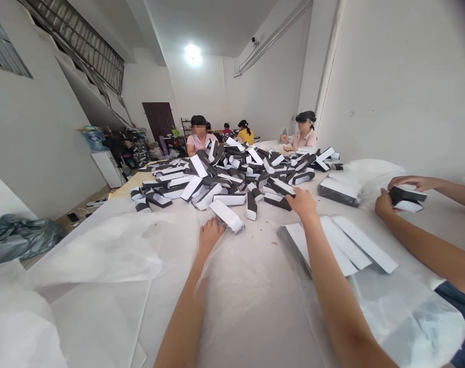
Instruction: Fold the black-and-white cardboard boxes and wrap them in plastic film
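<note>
My left hand [211,234] is at a black-and-white folded piece [227,214] at the near edge of a large pile [232,179] of similar pieces. Its fingers are partly hidden behind that piece and clear film, so their grip cannot be made out. My right hand [303,203] reaches to the pile, its fingers closed on the end of another black-and-white piece [280,187]. Under my right forearm lies a clear bag with several long white-topped pieces [343,240] side by side.
A co-worker's two hands [385,202] hold black-and-white pieces at the right, beside a wrapped bundle [339,190]. Clear plastic sheets [102,250] cover the table's left. Two people in pink [201,140] sit beyond the pile.
</note>
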{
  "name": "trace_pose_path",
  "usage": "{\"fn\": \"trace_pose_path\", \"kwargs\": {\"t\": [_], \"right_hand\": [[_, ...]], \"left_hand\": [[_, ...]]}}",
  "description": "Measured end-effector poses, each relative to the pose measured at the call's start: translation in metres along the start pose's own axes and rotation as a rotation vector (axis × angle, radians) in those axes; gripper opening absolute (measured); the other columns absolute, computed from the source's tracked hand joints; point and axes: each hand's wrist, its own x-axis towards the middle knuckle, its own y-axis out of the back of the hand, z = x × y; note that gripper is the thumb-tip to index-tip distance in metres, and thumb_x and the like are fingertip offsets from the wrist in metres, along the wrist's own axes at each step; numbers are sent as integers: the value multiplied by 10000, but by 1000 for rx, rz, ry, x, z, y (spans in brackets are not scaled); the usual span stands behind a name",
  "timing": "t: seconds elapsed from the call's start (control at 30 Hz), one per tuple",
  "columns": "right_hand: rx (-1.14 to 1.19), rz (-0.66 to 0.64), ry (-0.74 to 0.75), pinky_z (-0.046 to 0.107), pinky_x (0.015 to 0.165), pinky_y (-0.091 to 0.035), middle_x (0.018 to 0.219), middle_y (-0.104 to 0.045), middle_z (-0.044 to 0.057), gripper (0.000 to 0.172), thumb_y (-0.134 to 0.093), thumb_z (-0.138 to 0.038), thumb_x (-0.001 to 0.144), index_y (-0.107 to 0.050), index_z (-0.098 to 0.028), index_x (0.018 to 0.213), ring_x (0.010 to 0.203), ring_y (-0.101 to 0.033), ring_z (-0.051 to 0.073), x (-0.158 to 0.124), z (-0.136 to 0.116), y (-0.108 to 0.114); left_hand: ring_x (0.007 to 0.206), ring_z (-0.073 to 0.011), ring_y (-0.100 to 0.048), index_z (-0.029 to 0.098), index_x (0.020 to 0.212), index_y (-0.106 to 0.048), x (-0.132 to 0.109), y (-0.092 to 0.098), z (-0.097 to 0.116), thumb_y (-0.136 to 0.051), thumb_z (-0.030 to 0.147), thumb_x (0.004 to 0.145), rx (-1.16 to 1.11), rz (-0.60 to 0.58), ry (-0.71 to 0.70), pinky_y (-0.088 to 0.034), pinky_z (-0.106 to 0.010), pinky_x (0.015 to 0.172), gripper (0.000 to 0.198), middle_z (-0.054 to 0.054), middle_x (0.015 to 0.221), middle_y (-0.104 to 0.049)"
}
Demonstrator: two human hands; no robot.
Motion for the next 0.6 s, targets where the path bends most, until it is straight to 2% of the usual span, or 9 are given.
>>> {"fn": "trace_pose_path", "kwargs": {"t": [0.1,0.17,0.27,0.33,0.4,0.47,0.53,0.6], "right_hand": [[-19,-138,-26,414,970,-388,1296,-498,152,407,-488,-258,867,-529,-192,1267,1233,-457,290,4,2,-21],[-6,-194,-27,390,935,-416,1259,-533,148,403,-511,-249,844,-548,-185,1240,1199,-490,280,5,2,-25],[26,-298,-12,333,796,-475,1028,-648,115,306,-530,-306,816,-635,-176,1072,947,-622,240,5,2,-14],[44,-341,-1,309,711,-480,864,-670,95,261,-523,-354,809,-662,-168,929,767,-639,214,4,2,1],[89,-315,6,302,683,-472,784,-668,84,270,-502,-391,814,-653,-170,846,686,-624,200,2,3,17],[156,-227,11,297,687,-466,765,-668,69,291,-480,-423,824,-641,-182,806,673,-617,194,1,5,30],[196,-113,24,295,713,-462,774,-669,69,323,-466,-449,834,-645,-184,791,727,-624,206,1,7,36],[179,-12,21,295,766,-457,885,-674,90,342,-452,-447,854,-662,-181,897,873,-625,231,2,9,32]], "left_hand": [[1310,-261,-393,136,1391,-371,0,0,0,-277,397,938,-1,-10,0,-285,-422,1065,531,-150,1388,-473],[1317,-261,-385,140,1393,-367,-1,0,-1,-270,408,939,-1,-11,1,-278,-424,1071,536,-150,1396,-465],[1316,-258,-386,151,1392,-369,0,0,-1,-273,406,937,4,-10,0,-277,-419,1071,530,-148,1399,-465],[1314,-255,-388,155,1391,-369,0,0,-1,-283,399,936,3,-12,1,-279,-416,1069,524,-147,1397,-467],[1314,-255,-387,152,1392,-368,0,0,-1,-286,396,936,-2,-16,1,-279,-417,1070,524,-149,1397,-465],[1317,-255,-383,148,1391,-369,-1,1,0,-286,396,936,-8,-19,2,-274,-417,1073,525,-151,1398,-462],[1317,-254,-382,149,1389,-370,-1,1,0,-287,393,936,-10,-21,5,-272,-416,1074,521,-150,1399,-462],[1315,-252,-385,149,1388,-368,-1,2,1,-286,388,937,-11,-21,4,-277,-417,1071,517,-148,1399,-463]]}}
